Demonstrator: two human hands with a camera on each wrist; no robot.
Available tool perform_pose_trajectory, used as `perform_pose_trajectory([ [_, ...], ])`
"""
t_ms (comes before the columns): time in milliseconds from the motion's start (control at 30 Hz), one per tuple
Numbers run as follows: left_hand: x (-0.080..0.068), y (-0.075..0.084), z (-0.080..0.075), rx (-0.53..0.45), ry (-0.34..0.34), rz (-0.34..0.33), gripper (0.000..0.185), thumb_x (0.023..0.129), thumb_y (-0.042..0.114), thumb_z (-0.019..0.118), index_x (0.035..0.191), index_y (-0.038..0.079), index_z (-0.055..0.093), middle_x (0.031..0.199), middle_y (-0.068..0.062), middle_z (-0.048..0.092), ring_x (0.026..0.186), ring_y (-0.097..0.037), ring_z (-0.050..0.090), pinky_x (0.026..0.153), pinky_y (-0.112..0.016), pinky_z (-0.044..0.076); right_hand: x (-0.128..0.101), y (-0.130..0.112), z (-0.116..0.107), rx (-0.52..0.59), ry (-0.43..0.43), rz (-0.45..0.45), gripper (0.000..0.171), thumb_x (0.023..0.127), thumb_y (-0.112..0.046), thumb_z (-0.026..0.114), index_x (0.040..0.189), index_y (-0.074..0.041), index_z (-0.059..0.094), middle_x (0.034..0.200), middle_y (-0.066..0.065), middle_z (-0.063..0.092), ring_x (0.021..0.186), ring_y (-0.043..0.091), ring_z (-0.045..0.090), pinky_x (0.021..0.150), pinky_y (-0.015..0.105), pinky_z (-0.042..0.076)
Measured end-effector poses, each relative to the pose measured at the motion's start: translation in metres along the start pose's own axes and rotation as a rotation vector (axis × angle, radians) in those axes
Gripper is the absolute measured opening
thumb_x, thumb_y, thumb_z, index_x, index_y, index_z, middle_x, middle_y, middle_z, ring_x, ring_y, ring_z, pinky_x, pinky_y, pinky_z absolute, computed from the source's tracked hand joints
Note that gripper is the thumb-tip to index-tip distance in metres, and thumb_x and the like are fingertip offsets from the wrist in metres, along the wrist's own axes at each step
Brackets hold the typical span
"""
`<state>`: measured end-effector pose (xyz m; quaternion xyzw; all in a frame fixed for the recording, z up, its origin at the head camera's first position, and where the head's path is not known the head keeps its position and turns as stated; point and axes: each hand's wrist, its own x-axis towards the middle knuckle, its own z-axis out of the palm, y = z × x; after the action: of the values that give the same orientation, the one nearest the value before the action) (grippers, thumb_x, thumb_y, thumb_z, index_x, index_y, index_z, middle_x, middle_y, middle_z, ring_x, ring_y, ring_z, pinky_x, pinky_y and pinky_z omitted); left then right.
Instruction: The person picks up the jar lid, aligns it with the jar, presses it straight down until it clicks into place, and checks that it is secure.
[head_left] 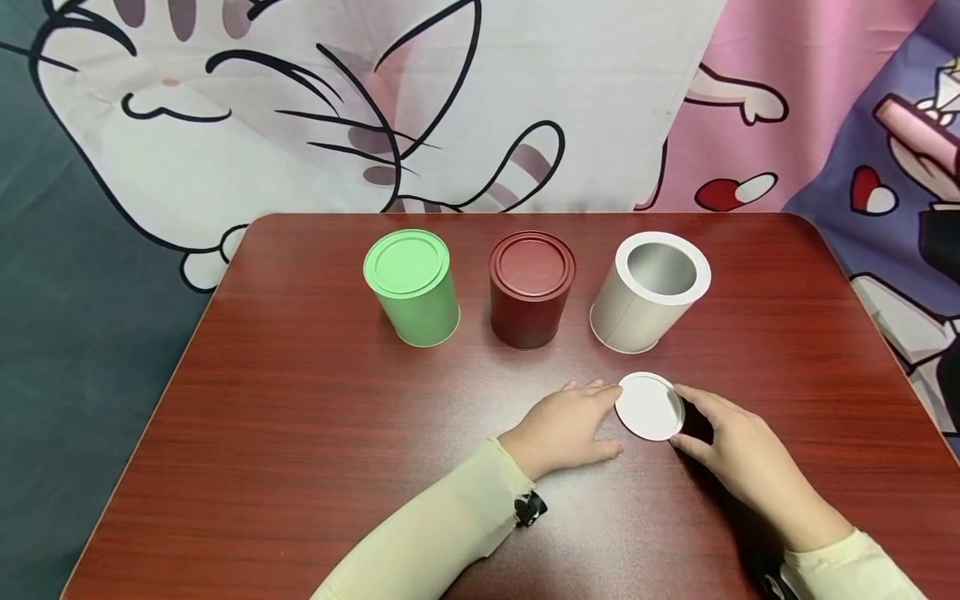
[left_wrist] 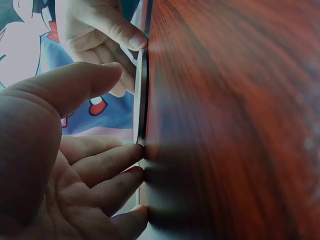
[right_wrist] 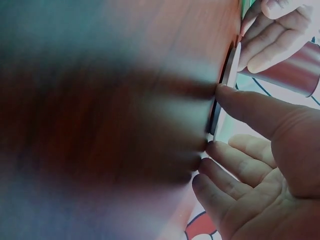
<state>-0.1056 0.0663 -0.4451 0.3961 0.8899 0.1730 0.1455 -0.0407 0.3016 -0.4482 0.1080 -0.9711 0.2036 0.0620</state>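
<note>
- At the near middle of the worktop (head_left: 300,433), your two hands flank a white round lid (head_left: 649,406) that lies flat on the wood, just in front of the open white tin (head_left: 649,292).
- Your left hand (head_left: 566,429) rests on the worktop with its fingers fairly straight, the tips meeting the lid's left edge; its grip is loose and clasps nothing, which looks like a way to stop the lid from sliding.
- Your right hand (head_left: 731,454) comes in from the other side, its thumb and fingertips against the lid's right rim. The right wrist view shows a finger pressed to the thin edge (right_wrist: 227,80), so this grip seems to be a light pinch for prising the flat lid up.
- The white tin leans away with its mouth open, lidless.
- The green tin (head_left: 412,287) and the dark red tin (head_left: 531,287) stand lidded to its left, well apart from your hands.
</note>
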Motion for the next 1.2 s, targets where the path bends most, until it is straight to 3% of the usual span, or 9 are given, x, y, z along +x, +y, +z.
perform_pose_trajectory([
  [333, -0.001, -0.001, 0.001, -0.031, 0.015, -0.006, 0.068, 0.091, 0.041, 0.07, 0.148, 0.008, 0.049, 0.149, -0.002, 0.052, 0.141, -0.014, 0.044, 0.116, -0.036, 0.035, -0.001, -0.002, 0.0, 0.017, 0.035, 0.001, 0.062, 0.071, -0.013, 0.088, 0.127, -0.004, 0.064, 0.12, 0.018, 0.069, 0.109, 0.042, 0.065, 0.087, 0.056, 0.049],
  [567, 0.0, -0.003, 0.004, -0.026, 0.028, -0.023, 0.067, 0.091, 0.041, 0.07, 0.147, 0.01, 0.051, 0.148, -0.002, 0.054, 0.138, -0.011, 0.046, 0.112, -0.023, 0.036, -0.001, -0.001, -0.001, 0.029, 0.035, 0.028, 0.062, 0.071, -0.015, 0.089, 0.128, -0.006, 0.064, 0.119, 0.018, 0.07, 0.106, 0.042, 0.066, 0.084, 0.058, 0.05],
  [767, -0.001, -0.004, 0.003, -0.037, 0.053, -0.027, 0.065, 0.091, 0.039, 0.069, 0.147, 0.01, 0.051, 0.146, -0.004, 0.055, 0.135, -0.012, 0.05, 0.111, -0.023, 0.038, -0.001, 0.0, -0.003, 0.045, 0.027, 0.045, 0.063, 0.073, -0.016, 0.089, 0.13, -0.006, 0.064, 0.12, 0.018, 0.07, 0.108, 0.042, 0.066, 0.085, 0.059, 0.05],
  [1033, -0.001, -0.006, 0.004, -0.101, 0.173, 0.009, 0.063, 0.092, 0.036, 0.07, 0.146, 0.01, 0.051, 0.135, -0.004, 0.064, 0.12, -0.013, 0.063, 0.102, -0.024, 0.047, 0.0, -0.002, -0.008, 0.068, 0.062, 0.074, 0.062, 0.073, -0.018, 0.089, 0.129, -0.009, 0.065, 0.116, 0.018, 0.071, 0.104, 0.044, 0.067, 0.082, 0.061, 0.049],
  [1200, -0.001, -0.006, 0.004, -0.113, 0.237, 0.016, 0.062, 0.093, 0.036, 0.07, 0.146, 0.01, 0.051, 0.138, -0.003, 0.062, 0.122, -0.012, 0.062, 0.102, -0.024, 0.047, 0.0, -0.004, -0.01, 0.078, 0.089, 0.083, 0.062, 0.072, -0.018, 0.09, 0.128, -0.008, 0.066, 0.114, 0.018, 0.071, 0.102, 0.043, 0.068, 0.081, 0.06, 0.049],
])
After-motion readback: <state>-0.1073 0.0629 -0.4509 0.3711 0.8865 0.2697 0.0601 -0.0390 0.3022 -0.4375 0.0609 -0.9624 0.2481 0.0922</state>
